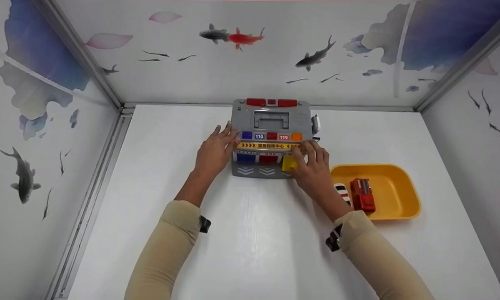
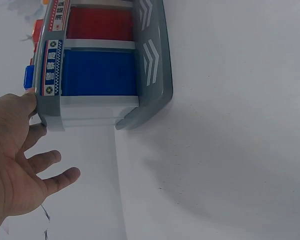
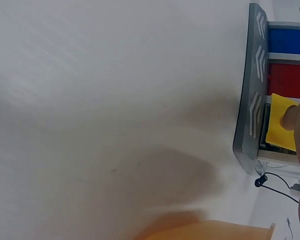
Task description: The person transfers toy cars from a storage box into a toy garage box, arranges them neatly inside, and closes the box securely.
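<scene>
A grey toy garage (image 1: 243,116) stands at the back of the table, with a blue door (image 2: 100,73), a red door (image 2: 101,24) and a yellow door (image 3: 279,125). The yellow door is tilted outward at its bottom; a dark gap shows behind it. My left hand (image 1: 214,152) rests against the garage's left side, thumb and forefinger touching the roof corner, other fingers spread loosely. My right hand (image 1: 314,171) lies at the front right, fingers on the roof edge and one digit pressing the yellow door's outer face. Part of the right hand is outside its wrist view.
Right of the garage, a yellow tray (image 1: 400,177) holds a red toy fire truck (image 1: 362,196) and a white toy car (image 1: 341,192), partly hidden by my right forearm. A black cord (image 3: 277,185) hangs at the garage's right side. Printed walls enclose the table (image 1: 241,250).
</scene>
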The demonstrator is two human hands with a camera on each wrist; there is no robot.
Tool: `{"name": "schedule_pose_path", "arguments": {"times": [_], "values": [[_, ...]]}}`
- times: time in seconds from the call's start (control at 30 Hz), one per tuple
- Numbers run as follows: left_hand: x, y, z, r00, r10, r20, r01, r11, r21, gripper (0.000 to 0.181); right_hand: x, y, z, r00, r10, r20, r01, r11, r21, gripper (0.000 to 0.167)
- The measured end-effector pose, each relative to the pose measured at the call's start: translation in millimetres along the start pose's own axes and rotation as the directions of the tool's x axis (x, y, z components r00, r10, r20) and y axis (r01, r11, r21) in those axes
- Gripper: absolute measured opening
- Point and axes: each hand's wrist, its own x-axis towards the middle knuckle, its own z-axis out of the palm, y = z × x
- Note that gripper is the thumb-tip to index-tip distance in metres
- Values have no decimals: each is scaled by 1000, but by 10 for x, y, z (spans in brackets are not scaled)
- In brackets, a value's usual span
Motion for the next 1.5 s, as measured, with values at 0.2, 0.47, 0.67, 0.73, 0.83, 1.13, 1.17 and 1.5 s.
{"name": "schedule_pose_path", "arguments": {"times": [0.2, 0.47, 0.67, 0.73, 0.83, 1.13, 1.17, 1.5], "values": [[-11, 3, 7, 1000, -6, 20, 5, 1000, 19, 55, 6, 4, 80, 1000, -3, -21, 2, 999, -47, 75], [2, -13, 24, 1000, 1, 3, -1, 1000, 22, 54, 53, 61, 173, 992, -55, -114, 41, 992, -122, 68], [18, -13, -8, 1000, 12, 5, -13, 1000, 12, 54, 96, 80, 180, 992, -74, -101, 54, 982, -183, 66], [24, -10, -19, 1000, 13, 8, -14, 1000, 10, 55, 109, 81, 180, 991, -82, -103, 60, 978, -200, 66], [29, -14, -24, 1000, 18, 9, -18, 1000, 9, 54, 123, 81, 183, 990, -89, -108, 64, 973, -223, 68], [23, -19, -28, 999, 32, 18, -32, 999, -1, 55, 135, 95, 210, 989, -111, -96, 78, 952, -297, 74], [22, -20, -29, 999, 32, 22, -32, 999, -7, 55, 137, 100, 216, 988, -116, -102, 81, 951, -299, 74], [45, -37, -35, 999, 43, 22, -43, 999, -30, 54, 162, 135, 261, 973, -155, -169, 96, 944, -314, 70]]}}
